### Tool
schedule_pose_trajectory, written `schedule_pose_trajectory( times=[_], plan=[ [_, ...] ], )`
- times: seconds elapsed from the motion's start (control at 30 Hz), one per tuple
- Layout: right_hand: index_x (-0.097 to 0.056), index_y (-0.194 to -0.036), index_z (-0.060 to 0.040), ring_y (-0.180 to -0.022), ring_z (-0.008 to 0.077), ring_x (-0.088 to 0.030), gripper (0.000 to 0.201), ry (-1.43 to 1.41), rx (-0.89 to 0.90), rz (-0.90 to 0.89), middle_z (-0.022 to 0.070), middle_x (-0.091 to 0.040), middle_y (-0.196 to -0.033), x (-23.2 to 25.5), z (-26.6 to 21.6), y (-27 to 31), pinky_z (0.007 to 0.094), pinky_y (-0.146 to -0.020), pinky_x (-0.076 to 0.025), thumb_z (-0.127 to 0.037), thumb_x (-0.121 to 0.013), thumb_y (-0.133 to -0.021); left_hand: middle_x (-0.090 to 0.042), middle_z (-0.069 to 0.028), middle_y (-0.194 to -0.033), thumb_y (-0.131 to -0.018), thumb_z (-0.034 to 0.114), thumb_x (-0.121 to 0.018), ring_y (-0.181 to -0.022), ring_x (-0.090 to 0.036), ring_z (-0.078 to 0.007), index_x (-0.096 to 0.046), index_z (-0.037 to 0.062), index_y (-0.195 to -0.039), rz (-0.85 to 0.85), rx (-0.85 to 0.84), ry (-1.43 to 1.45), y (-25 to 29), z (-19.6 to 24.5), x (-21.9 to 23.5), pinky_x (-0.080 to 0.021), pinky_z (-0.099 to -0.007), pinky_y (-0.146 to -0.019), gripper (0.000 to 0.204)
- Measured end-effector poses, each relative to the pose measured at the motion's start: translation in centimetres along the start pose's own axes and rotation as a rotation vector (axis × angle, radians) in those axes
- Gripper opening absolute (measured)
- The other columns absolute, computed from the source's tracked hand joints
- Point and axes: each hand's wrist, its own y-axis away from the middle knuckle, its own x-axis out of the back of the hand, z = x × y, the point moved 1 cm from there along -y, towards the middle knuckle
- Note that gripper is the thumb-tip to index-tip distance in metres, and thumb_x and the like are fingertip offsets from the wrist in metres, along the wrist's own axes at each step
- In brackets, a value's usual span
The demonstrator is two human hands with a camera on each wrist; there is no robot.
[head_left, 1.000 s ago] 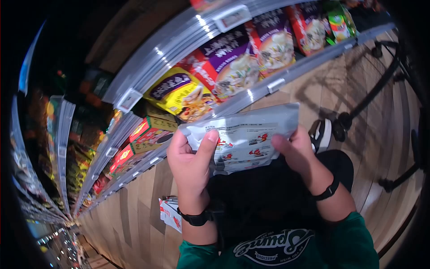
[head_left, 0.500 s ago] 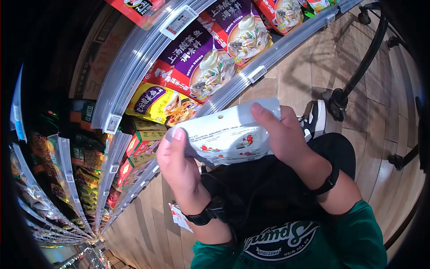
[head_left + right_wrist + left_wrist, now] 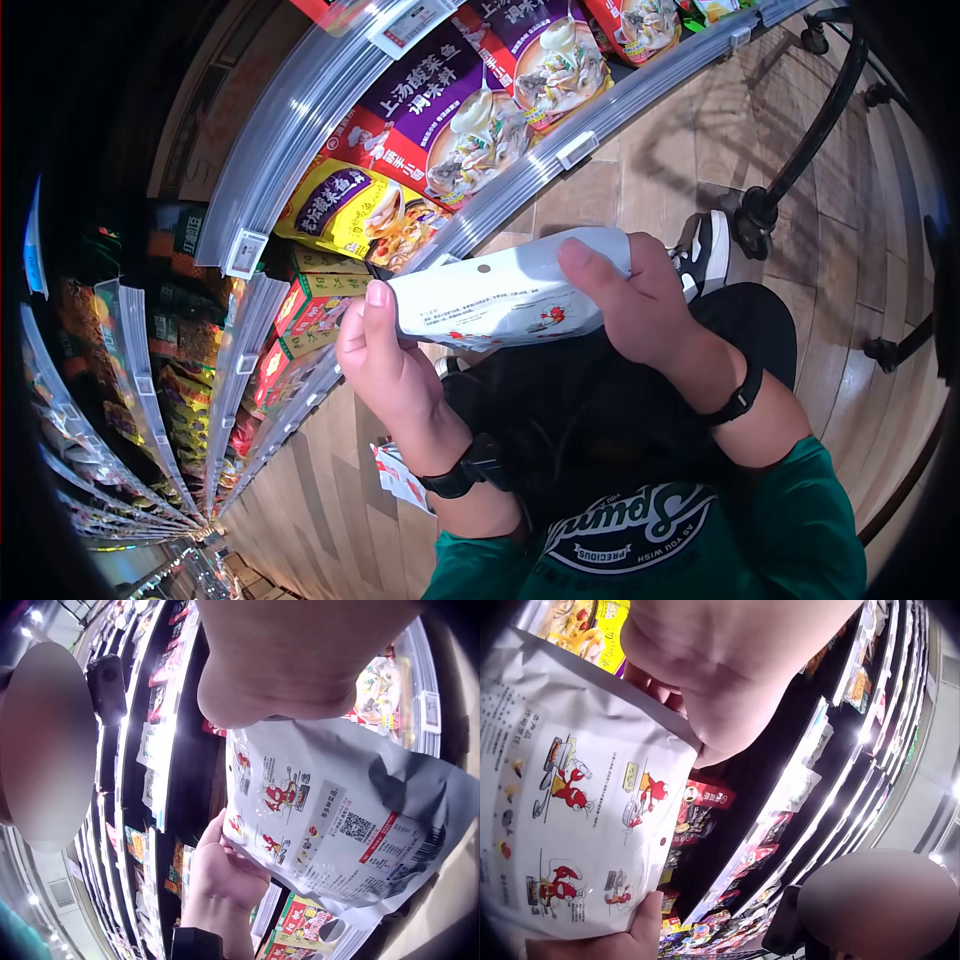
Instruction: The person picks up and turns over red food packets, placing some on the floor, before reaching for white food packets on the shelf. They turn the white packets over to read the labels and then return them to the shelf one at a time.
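Both hands hold a white-grey food pouch (image 3: 510,290) by its two sides, over the person's lap. Small red cartoon crayfish and cooking drawings cover the side facing the person; a QR code and barcode show in the right wrist view. My left hand (image 3: 395,375) pinches one upper corner, thumb on the printed side and fingers mostly hidden behind. The right hand (image 3: 645,305) grips the opposite upper corner, its thumb lying across the printed face. A small round hole sits near the pouch's upper edge, which bows between the hands.
Purple-and-red seasoning packets (image 3: 430,110) and a yellow packet (image 3: 360,210) stand on the lowest shelf ahead. Clear shelf rails (image 3: 540,165) carry price tags. Red-white packets (image 3: 402,478) lie on the wooden floor at left. A black wheeled stand (image 3: 760,215) is at right.
The pouch has tipped so its printed face looks foreshortened and its upper edge comes forward. The right thumb has moved up toward that edge. The head view has shifted along the shelf.
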Motion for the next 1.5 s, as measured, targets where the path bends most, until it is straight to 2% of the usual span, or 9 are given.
schedule_pose_trajectory(
  times=[0.2, 0.43, 0.53, 0.63, 0.67, 0.73, 0.87, 0.97, 1.5],
  plan=[
    [-0.065, -0.104, 0.0066, -0.083, 0.0086, -0.060, 0.039, -0.138, -0.074, -0.039, 0.0066, -0.068, -0.093, 0.3, 0.0, 0.1, 0.0247, -0.074, -0.048, -0.030, -0.051, -0.098, -0.056, 0.0010, -0.074, -0.096, 0.018, -0.055, -0.065, -0.054, -0.0062, -0.051, 0.0071, -0.086, 0.029, -0.062, 0.026, 0.5, 0.5, -0.9, -0.043, -0.0221, -0.061, 0.015],
    [-0.063, -0.108, 0.0069, -0.089, 0.0087, -0.059, 0.039, -0.249, -0.113, -0.079, 0.0068, -0.067, -0.098, 0.4, 0.0, -0.1, 0.0247, -0.079, -0.047, -0.029, -0.048, -0.099, -0.056, 0.0000, -0.079, -0.096, 0.017, -0.055, -0.071, -0.052, -0.0056, -0.053, 0.0054, -0.092, -0.011, -0.109, 0.053, 0.3, 0.3, -1.0, -0.043, -0.0210, -0.064, 0.013],
    [-0.064, -0.106, 0.0066, -0.088, 0.0086, -0.060, 0.041, -0.230, -0.142, -0.036, 0.0067, -0.067, -0.097, 1.1, 0.3, -0.3, 0.0246, -0.078, -0.047, -0.031, -0.049, -0.099, -0.054, -0.0053, -0.086, -0.094, 0.013, -0.056, -0.077, -0.051, -0.0108, -0.054, -0.0005, -0.104, 0.233, -0.373, -0.228, 0.5, 0.5, -1.5, -0.042, -0.0245, -0.065, 0.017],
    [-0.064, -0.106, 0.0064, -0.086, 0.0087, -0.060, 0.042, -0.202, -0.170, 0.001, 0.0068, -0.067, -0.096, 1.4, 0.4, -0.5, 0.0245, -0.077, -0.047, -0.033, -0.051, -0.098, -0.056, -0.0071, -0.074, -0.083, 0.007, -0.065, -0.069, -0.052, -0.0117, -0.063, -0.0030, -0.091, -0.122, -0.521, -0.243, 1.6, 2.2, 0.1, -0.040, -0.0252, -0.062, 0.013],
    [-0.065, -0.106, 0.0064, -0.086, 0.0087, -0.060, 0.043, -0.214, -0.178, 0.020, 0.0069, -0.067, -0.095, 1.4, 0.3, -0.6, 0.0245, -0.077, -0.047, -0.034, -0.051, -0.097, -0.056, -0.0071, -0.074, -0.083, 0.007, -0.065, -0.069, -0.052, -0.0117, -0.063, -0.0030, -0.091, -0.123, -0.521, -0.243, 2.1, 2.9, 0.1, -0.040, -0.0252, -0.062, 0.013],
    [-0.064, -0.106, 0.0065, -0.085, 0.0093, -0.061, 0.043, -0.235, -0.161, 0.032, 0.0071, -0.067, -0.096, 1.2, 0.1, -0.6, 0.0246, -0.078, -0.047, -0.034, -0.051, -0.097, -0.054, -0.0064, -0.065, -0.077, 0.004, -0.067, -0.062, -0.050, -0.0120, -0.068, -0.0036, -0.097, -0.479, -0.462, -0.625, 3.1, 4.8, -1.7, -0.039, -0.0261, -0.059, 0.022],
    [-0.064, -0.107, 0.0067, -0.088, 0.0115, -0.063, 0.043, -0.283, -0.171, 0.022, 0.0085, -0.067, -0.098, 1.5, 0.1, -0.6, 0.0257, -0.080, -0.048, -0.033, -0.050, -0.098, -0.054, -0.0040, -0.064, -0.075, 0.000, -0.068, -0.058, -0.045, -0.0132, -0.067, 0.0028, -0.115, -0.430, -0.239, -0.734, 3.9, 4.6, -2.9, -0.038, -0.0251, -0.058, 0.040],
    [-0.064, -0.108, 0.0067, -0.090, 0.0131, -0.064, 0.043, -0.353, -0.126, 0.027, 0.0095, -0.067, -0.100, 1.0, -0.1, -0.6, 0.0267, -0.082, -0.048, -0.033, -0.049, -0.098, -0.054, -0.0041, -0.064, -0.077, 0.000, -0.068, -0.059, -0.046, -0.0136, -0.065, 0.0044, -0.119, -0.478, -0.148, -0.739, 3.9, 4.5, -3.3, -0.039, -0.0255, -0.059, 0.043],
    [-0.062, -0.111, 0.0077, -0.093, 0.0139, -0.063, 0.045, -0.329, -0.138, 0.008, 0.0105, -0.066, -0.102, 1.4, 0.0, -0.9, 0.0272, -0.084, -0.048, -0.033, -0.047, -0.099, -0.058, -0.0036, -0.071, -0.079, 0.000, -0.069, -0.064, -0.052, -0.0126, -0.061, 0.0060, -0.125, -0.523, -0.103, -0.724, 3.9, 3.8, -3.7, -0.045, -0.0248, -0.061, 0.047]
  ],
)
